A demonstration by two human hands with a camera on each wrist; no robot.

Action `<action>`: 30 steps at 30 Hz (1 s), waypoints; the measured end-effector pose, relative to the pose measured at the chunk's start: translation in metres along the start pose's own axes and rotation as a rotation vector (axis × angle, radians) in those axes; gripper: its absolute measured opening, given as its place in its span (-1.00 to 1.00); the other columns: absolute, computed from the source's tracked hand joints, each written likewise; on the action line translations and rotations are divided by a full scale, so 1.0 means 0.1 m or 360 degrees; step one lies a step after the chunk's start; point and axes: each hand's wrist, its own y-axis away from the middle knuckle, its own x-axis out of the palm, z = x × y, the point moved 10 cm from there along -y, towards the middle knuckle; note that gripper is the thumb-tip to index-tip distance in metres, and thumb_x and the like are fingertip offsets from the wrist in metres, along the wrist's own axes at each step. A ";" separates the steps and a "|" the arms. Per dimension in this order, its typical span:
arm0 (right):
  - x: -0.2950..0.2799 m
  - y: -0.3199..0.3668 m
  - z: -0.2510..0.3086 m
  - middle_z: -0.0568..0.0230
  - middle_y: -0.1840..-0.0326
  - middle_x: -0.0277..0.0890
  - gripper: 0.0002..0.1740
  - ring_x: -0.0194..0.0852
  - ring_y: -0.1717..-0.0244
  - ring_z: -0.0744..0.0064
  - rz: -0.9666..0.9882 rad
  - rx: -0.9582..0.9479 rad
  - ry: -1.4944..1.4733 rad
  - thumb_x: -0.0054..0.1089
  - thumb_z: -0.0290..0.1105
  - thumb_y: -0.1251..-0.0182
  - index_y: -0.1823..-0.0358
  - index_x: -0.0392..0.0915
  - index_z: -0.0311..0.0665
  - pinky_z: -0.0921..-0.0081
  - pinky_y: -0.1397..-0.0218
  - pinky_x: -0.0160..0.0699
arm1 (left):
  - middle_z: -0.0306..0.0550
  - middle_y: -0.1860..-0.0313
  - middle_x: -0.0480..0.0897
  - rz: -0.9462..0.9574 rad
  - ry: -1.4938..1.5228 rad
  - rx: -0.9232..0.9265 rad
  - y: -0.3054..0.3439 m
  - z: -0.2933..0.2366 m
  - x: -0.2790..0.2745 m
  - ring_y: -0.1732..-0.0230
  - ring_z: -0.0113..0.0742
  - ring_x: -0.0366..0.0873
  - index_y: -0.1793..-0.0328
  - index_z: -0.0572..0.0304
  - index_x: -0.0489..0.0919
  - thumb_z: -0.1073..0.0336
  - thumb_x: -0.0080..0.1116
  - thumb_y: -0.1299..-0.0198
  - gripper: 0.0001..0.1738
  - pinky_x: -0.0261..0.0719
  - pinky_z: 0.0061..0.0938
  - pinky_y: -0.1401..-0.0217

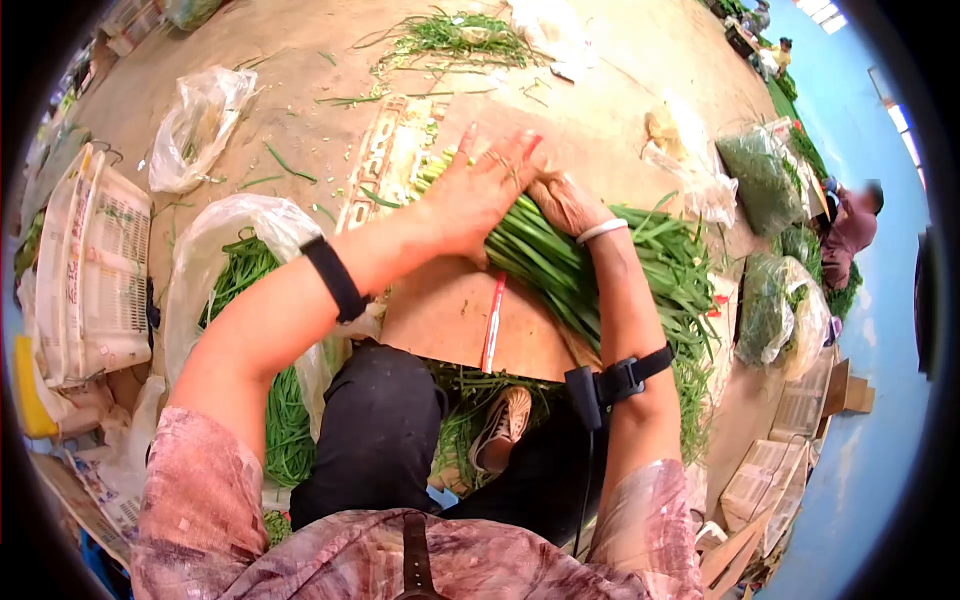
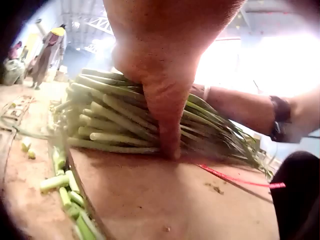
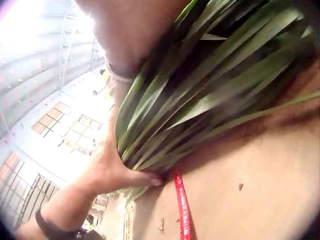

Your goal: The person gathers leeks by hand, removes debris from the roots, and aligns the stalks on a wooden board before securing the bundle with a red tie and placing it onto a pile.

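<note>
A thick bundle of garlic greens [image 1: 545, 255], with pale cut stems and long flat leaves, lies across a wooden board [image 1: 430, 315]. My left hand [image 1: 485, 190] spans the stem end, its thumb down the near side at the board, as the left wrist view shows. Beside it, my right hand [image 1: 568, 203] grips over the far side of the bundle; its fingertips are hidden behind the stalks. From beneath the greens a red tie strip [image 3: 181, 205] runs out over the board toward my body.
Cut stem pieces [image 2: 65, 187] lie along the board's left edge. An open plastic bag [image 1: 185, 290] of greens stands left, near a white crate [image 1: 95, 265]. Filled bags [image 1: 765, 180] and a seated person [image 1: 850, 235] are at right. More greens [image 1: 460, 38] lie on the floor ahead.
</note>
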 end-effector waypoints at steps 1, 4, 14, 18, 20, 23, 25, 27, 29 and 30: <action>0.02 -0.01 -0.06 -0.31 0.28 0.48 -0.59 0.48 0.20 -0.16 0.0076 0.0179 -0.0230 -0.23 -0.22 -0.37 0.18 0.46 -0.47 0.17 0.11 0.44 | 0.32 -0.42 0.02 0.0251 0.0178 -0.0059 -0.04 0.08 0.22 -0.45 0.13 0.01 -0.48 0.17 -0.13 -0.01 0.55 0.60 0.46 -0.11 0.17 -0.41; 0.22 -0.04 -0.33 -0.28 0.27 0.49 -0.60 0.48 0.18 -0.15 0.0313 0.0214 -0.0103 -0.21 -0.23 -0.37 0.14 0.45 -0.47 0.20 0.08 0.43 | 0.25 -0.27 0.27 0.0435 0.0307 0.0063 -0.14 0.06 0.24 -0.26 0.13 0.28 -0.43 0.25 -0.06 0.06 0.53 0.62 0.40 0.19 0.02 -0.31; -0.43 -0.10 -0.72 -0.26 0.27 0.54 -0.62 0.55 0.15 -0.07 -0.0265 0.0673 0.0185 0.19 -0.26 -0.12 0.18 0.56 -0.48 0.26 0.05 0.50 | 0.20 0.07 0.46 0.0269 0.0581 0.0107 -0.14 0.06 0.25 -0.01 0.13 0.41 -0.21 0.33 0.20 0.14 0.48 0.55 0.07 0.41 -0.20 -0.07; -0.19 -0.39 -0.91 -0.22 0.27 0.56 -0.57 0.55 0.15 -0.08 -0.0195 0.0719 0.0155 0.26 -0.27 -0.02 0.14 0.55 -0.48 0.26 0.05 0.50 | 0.19 0.04 0.44 0.0263 0.0525 0.0102 -0.13 0.06 0.25 -0.04 0.11 0.40 -0.20 0.34 0.22 0.12 0.48 0.55 0.06 0.38 -0.18 -0.10; -0.06 -0.45 -1.03 -0.20 0.35 0.56 -0.61 0.58 0.26 -0.04 -0.0299 0.0838 -0.0038 0.26 -0.31 0.01 0.20 0.57 -0.48 0.26 0.13 0.53 | 0.18 0.00 0.43 0.0370 0.0488 0.0092 -0.14 0.06 0.28 -0.08 0.09 0.38 -0.20 0.33 0.23 0.10 0.49 0.56 0.08 0.36 -0.18 -0.12; 0.14 -0.46 -1.11 -0.08 0.49 0.58 -0.77 0.57 0.48 0.17 -0.0150 0.0954 -0.0417 0.22 -0.43 0.02 0.32 0.62 -0.42 0.40 0.34 0.55 | 0.18 0.00 0.43 0.0071 0.0339 0.0159 -0.14 0.07 0.24 -0.08 0.09 0.38 -0.22 0.31 0.22 0.07 0.48 0.53 0.08 0.37 -0.18 -0.10; 0.14 -0.45 -1.14 0.07 0.56 0.58 -0.86 0.55 0.59 0.39 -0.0261 0.0947 -0.0584 0.17 -0.53 0.01 0.39 0.64 -0.37 0.48 0.48 0.51 | 0.17 0.01 0.44 0.0169 0.0377 0.0134 -0.13 0.08 0.28 -0.06 0.10 0.39 -0.22 0.31 0.22 0.05 0.48 0.52 0.08 0.37 -0.17 -0.09; 0.09 -0.37 -1.18 0.09 0.58 0.58 -0.87 0.54 0.59 0.43 -0.0300 0.0997 -0.0571 0.17 -0.54 0.01 0.40 0.64 -0.38 0.48 0.50 0.50 | 0.13 0.05 0.46 0.0300 0.0457 0.0119 -0.11 0.05 0.26 -0.01 0.10 0.42 -0.21 0.30 0.24 0.02 0.45 0.45 0.02 0.38 -0.13 -0.04; -0.04 -0.25 -1.20 0.17 0.61 0.57 -0.89 0.51 0.63 0.53 -0.0357 0.1066 -0.0628 0.16 -0.55 -0.01 0.42 0.65 -0.36 0.50 0.51 0.49 | 0.12 0.05 0.47 0.0234 0.0364 0.0095 -0.07 0.02 0.23 0.00 0.10 0.43 -0.20 0.29 0.24 0.03 0.45 0.43 0.01 0.38 -0.12 -0.02; -0.12 -0.18 -1.06 0.17 0.61 0.57 -0.89 0.51 0.63 0.53 -0.0353 0.1071 -0.0621 0.16 -0.55 -0.01 0.42 0.65 -0.36 0.50 0.51 0.49 | 0.11 0.06 0.47 0.0183 0.0271 0.0060 -0.03 0.01 0.22 0.01 0.09 0.44 -0.20 0.28 0.25 0.03 0.44 0.42 -0.01 0.39 -0.12 0.00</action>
